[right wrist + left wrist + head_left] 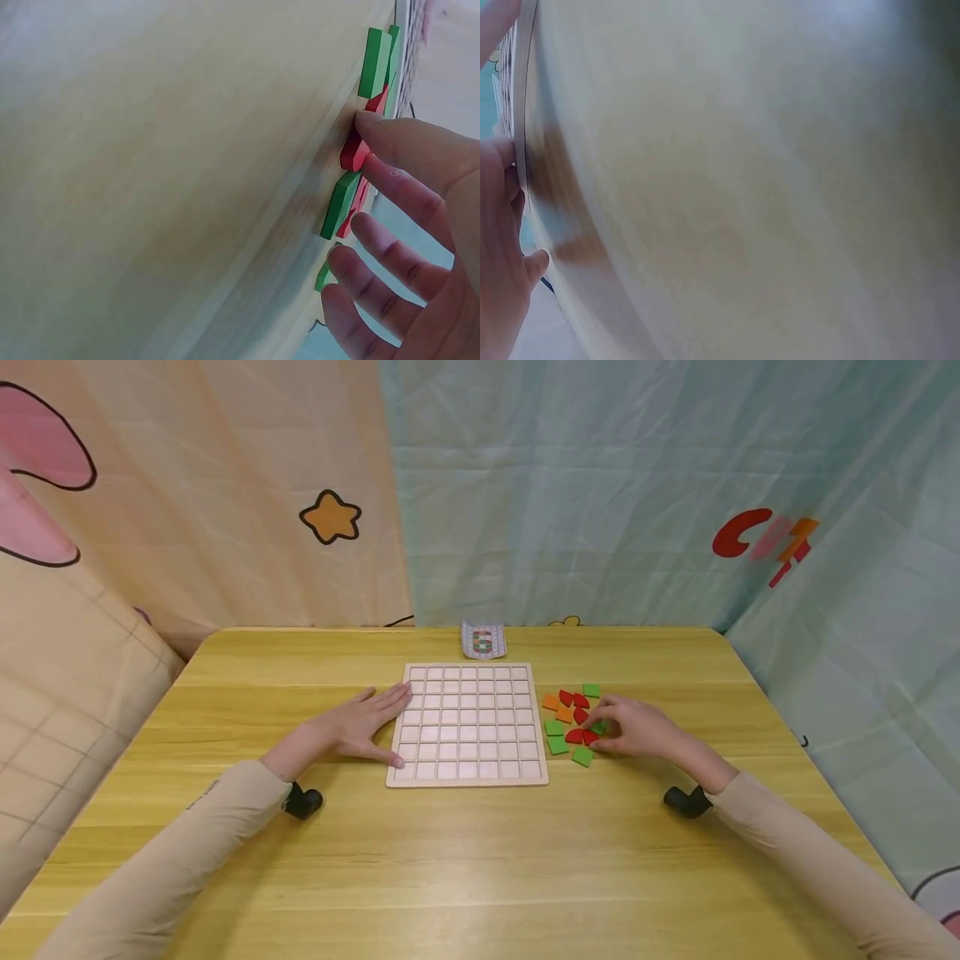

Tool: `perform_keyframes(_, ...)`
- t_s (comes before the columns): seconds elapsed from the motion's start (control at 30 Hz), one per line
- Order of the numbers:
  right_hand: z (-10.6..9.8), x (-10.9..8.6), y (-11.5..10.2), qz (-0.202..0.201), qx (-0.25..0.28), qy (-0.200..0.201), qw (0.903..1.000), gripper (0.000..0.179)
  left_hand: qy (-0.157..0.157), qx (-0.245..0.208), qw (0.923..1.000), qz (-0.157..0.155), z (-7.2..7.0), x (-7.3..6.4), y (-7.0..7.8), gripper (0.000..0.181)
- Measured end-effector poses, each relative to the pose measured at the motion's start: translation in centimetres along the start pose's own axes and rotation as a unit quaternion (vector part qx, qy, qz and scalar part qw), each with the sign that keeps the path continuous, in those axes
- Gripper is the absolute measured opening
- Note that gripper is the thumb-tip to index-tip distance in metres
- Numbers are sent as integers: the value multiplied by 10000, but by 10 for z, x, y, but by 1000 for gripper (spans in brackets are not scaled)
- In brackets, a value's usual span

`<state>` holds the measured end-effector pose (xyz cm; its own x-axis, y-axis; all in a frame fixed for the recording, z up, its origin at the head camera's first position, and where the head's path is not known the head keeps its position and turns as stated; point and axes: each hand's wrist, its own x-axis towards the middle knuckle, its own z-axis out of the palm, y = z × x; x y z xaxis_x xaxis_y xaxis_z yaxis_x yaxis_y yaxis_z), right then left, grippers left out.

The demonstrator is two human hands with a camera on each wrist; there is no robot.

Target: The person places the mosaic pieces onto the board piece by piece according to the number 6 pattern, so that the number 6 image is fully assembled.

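Note:
A white gridded board lies on the wooden table. My left hand is spread along its left side, fingertips on the upper left edge and thumb on the lower left corner. At the board's right, my right hand pinches a red quarter-round tile between thumb and index finger, low at the table. Its other fingers are loosely bent. Around it lie more red tiles, orange square tiles and green square tiles; one green tile is partly hidden under the hand.
A small printed pattern card with a colored figure on a grid sits behind the board, near the table's far edge. Fabric curtains hang behind the table and at its sides. A dark wrist camera shows below the left hand.

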<state>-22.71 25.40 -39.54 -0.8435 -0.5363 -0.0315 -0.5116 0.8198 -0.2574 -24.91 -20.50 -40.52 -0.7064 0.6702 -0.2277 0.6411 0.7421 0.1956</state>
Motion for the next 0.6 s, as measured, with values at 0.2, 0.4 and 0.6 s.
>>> perform_keyframes(0.2,-3,-1,-3,-94,-335,-55,9994,25,24,-33,10000,-25,0,1,0,114)
perform_keyframes(0.4,-2,-1,-3,-137,-463,-14,9988,25,29,6,10000,-23,2,2,-1,116)
perform_keyframes(0.6,3,2,-1,-279,-572,118,9979,25,-15,44,10000,3,1,2,-1,115)
